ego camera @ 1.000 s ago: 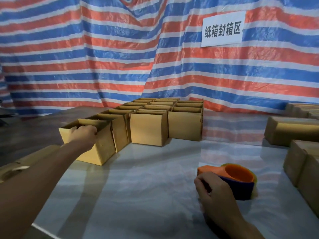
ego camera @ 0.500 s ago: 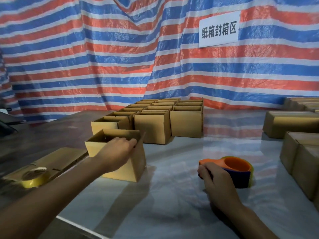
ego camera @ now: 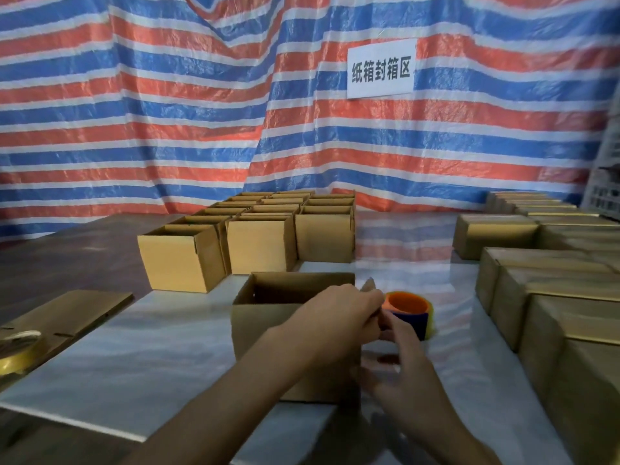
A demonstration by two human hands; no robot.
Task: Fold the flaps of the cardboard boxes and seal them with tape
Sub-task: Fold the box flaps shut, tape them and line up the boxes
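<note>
**One open box in two hands on a shiny table**

The right hand (ego camera: 401, 367) is closest. Its fingers are spread loose and blurry and hold nothing. It is just beside the right side of the open box (ego camera: 268, 330); I cannot tell if it touches.

The left hand (ego camera: 339, 317) reaches over the box top, and its fingers curl on the box's right edge. The box stands upright near the front of the table (ego camera: 151, 357), which is shiny white here and dark brown at the left.

One orange and blue tape dispenser (ego camera: 407, 305) sits just right of the box. At the left lie one flat cardboard sheet (ego camera: 73, 310) and one yellow tape roll (ego camera: 16, 354).

On the right are closed boxes (ego camera: 553, 297) in rows, too many hidden to count. Farther back stand more open boxes (ego camera: 261, 246) in three lines, three in front.

Behind hangs a red, blue and white striped tarp (ego camera: 134, 129) with one white sign (ego camera: 380, 68).
</note>
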